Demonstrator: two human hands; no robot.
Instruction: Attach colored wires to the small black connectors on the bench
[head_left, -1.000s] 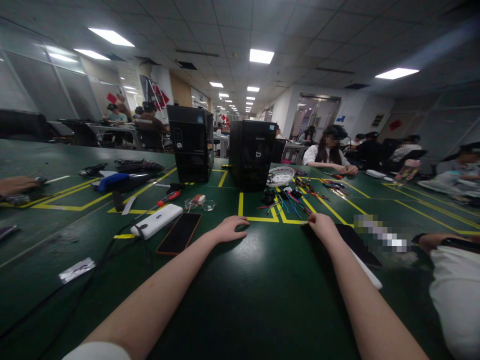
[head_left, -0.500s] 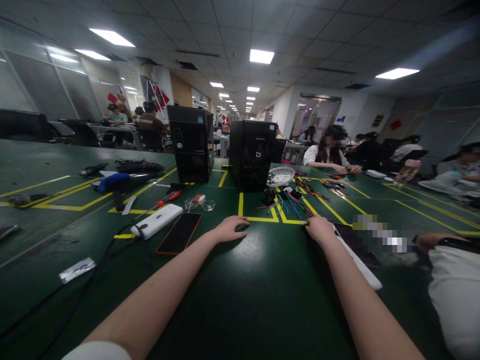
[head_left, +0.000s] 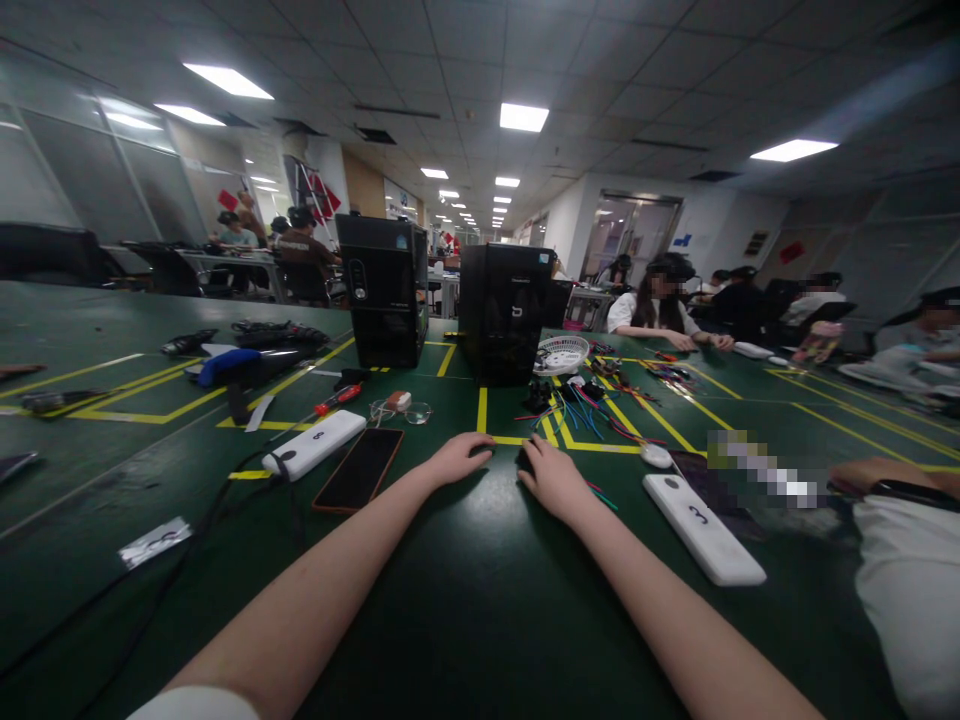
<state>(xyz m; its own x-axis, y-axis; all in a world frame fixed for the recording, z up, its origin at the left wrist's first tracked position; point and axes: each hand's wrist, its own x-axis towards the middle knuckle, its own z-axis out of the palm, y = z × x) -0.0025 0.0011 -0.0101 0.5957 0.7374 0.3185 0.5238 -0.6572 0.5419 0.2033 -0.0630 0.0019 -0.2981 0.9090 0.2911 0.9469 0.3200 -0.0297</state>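
Observation:
My left hand (head_left: 461,458) rests on the green table (head_left: 472,590), fingers loosely stretched, holding nothing. Close by on its left lies a dark phone with an orange edge (head_left: 360,470). A short gap to the right, my right hand (head_left: 553,478) is also on the table, fingers apart and nothing in them. Coloured wires (head_left: 581,408) lie just beyond it, and a few wire ends show beside its wrist. Behind the hands stand two black computer towers, a right one (head_left: 502,310) and a left one (head_left: 382,300).
Left lie a white power bank (head_left: 319,443), a red screwdriver (head_left: 337,398), glasses (head_left: 418,413) and a blue-handled tool (head_left: 225,365). Right are another white power bank (head_left: 705,530), a small white round object (head_left: 655,456) and a white basket (head_left: 561,354). A neighbour's arm (head_left: 892,490) rests at far right.
My right hand has moved left from near the right power bank to close beside my left hand, uncovering the power bank and the round object. My left hand has hardly moved.

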